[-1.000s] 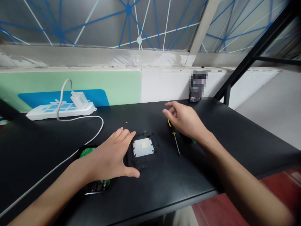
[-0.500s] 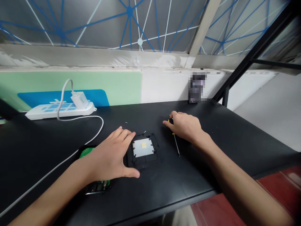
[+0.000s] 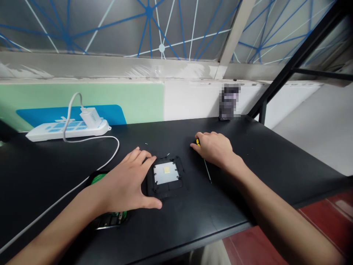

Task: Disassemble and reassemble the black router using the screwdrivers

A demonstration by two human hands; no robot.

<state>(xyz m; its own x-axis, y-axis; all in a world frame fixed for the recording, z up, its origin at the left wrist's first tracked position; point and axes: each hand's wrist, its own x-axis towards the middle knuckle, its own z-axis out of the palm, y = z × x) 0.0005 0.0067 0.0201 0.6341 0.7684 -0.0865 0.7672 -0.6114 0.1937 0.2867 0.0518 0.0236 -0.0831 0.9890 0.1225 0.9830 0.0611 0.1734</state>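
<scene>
My left hand (image 3: 125, 182) is open, its thumb and fingers spread at the left edge of a flat black plastic cover (image 3: 180, 186). A silvery metal plate (image 3: 161, 177) with a small pale yellow pad (image 3: 167, 170) is set in that cover. Partly hidden under my left wrist lies a black housing with a green circuit board (image 3: 98, 178). Over to the right, my right hand (image 3: 216, 146) is closed on the yellow-and-black handle of a screwdriver (image 3: 207, 170). The shaft points toward the front of the table, and most of the handle is covered by the fingers.
Two small screws, one (image 3: 146, 143) farther back and one (image 3: 168, 154) beside the cover, lie on the black table (image 3: 176, 235). At the back left is a white power strip (image 3: 41, 133) with a charger (image 3: 90, 117) and white cable (image 3: 116, 147). A blurred-out upright object (image 3: 229, 103) leans against the wall.
The view has shifted slightly. My right fingers have settled over the screwdriver handle, which shows its yellow part between thumb and forefinger. My left hand keeps its spread pose by the cover.
</scene>
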